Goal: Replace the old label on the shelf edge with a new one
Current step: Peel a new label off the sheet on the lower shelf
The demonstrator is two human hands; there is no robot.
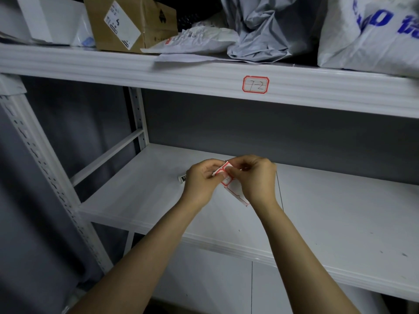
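Two hands meet above the lower shelf board (127,196): the left hand (200,181) and right hand (256,177) both pinch a red-bordered label sheet (226,177). A marker pen (182,177) lies half hidden behind the left hand. The old label (255,85) sits on the upper shelf edge (90,66), below a cardboard box (127,21) and grey parcel bags (267,30).
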